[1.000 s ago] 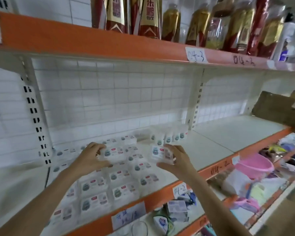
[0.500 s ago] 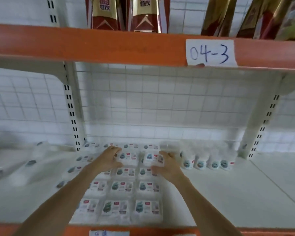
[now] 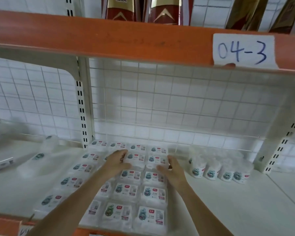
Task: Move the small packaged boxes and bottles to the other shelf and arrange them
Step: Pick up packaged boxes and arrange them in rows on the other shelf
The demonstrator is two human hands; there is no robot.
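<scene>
While both hands' fingers clamp two small boxes (image 3: 146, 158), bottles (image 3: 211, 172) stand nearby on the shelf (image 3: 228, 201).

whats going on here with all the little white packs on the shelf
A person is arranging small white packaged boxes in a tidy grid on a white shelf with an orange front edge. The left hand and right hand flank two boxes in the second row from the back, fingers against their sides. A short row of small white round bottles stands to the right of the grid. Above, a white paper label reading 04-3 is stuck to the orange beam.
</scene>
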